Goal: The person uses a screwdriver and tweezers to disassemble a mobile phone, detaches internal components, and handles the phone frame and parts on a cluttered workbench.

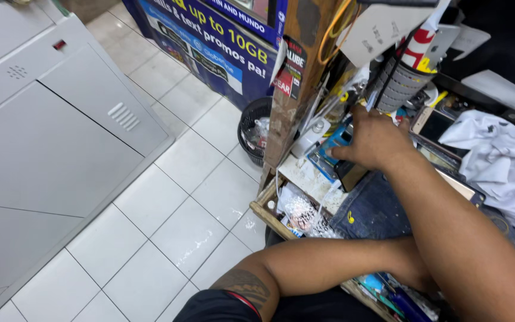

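The right hand (377,140) is reaching across, fingers curled down onto a blue rectangular box (333,149) lying just left of it; whether it grips, I cannot tell; the left hand is hidden.

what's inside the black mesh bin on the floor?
The black mesh bin holds crumpled clear plastic and light scraps near the top. Its right side sits behind the wooden post, so the rest and the bottom are hidden.

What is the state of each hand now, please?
Left hand: hidden behind the right arm; cannot be told.
Right hand: fingers curled among clutter beside a blue rectangular box; grip cannot be told.
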